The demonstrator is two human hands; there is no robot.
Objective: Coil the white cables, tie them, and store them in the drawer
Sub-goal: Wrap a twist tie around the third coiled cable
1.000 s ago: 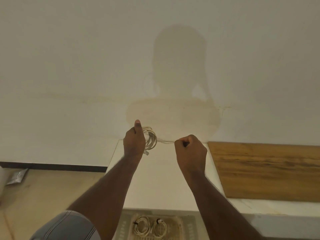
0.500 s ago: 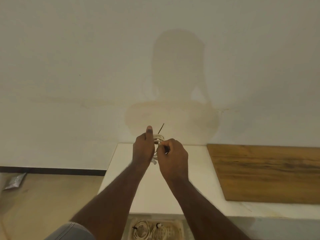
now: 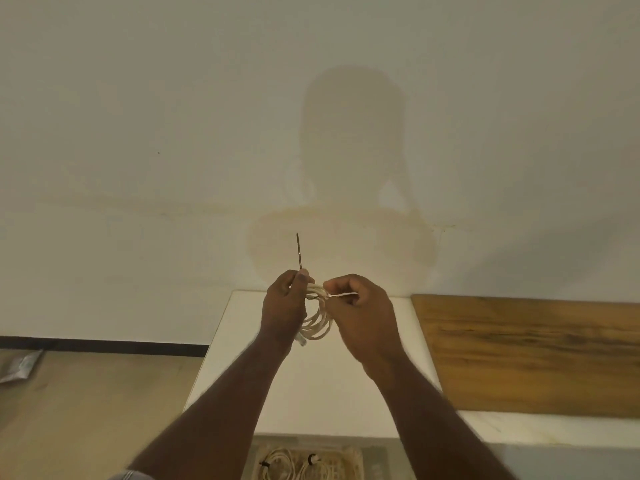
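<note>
White coil (image 3: 317,323) now between closed-up hands (image 3: 325,306); tie (image 3: 298,251) upright.

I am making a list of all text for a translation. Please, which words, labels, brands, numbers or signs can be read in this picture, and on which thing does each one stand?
No text can be read anywhere in this view.
Foil packet on the floor at left: any print is too small and blurred to read.
Coiled white cable in the hands, tied cables in the drawer, wooden board, wall: no marking shows.
</note>
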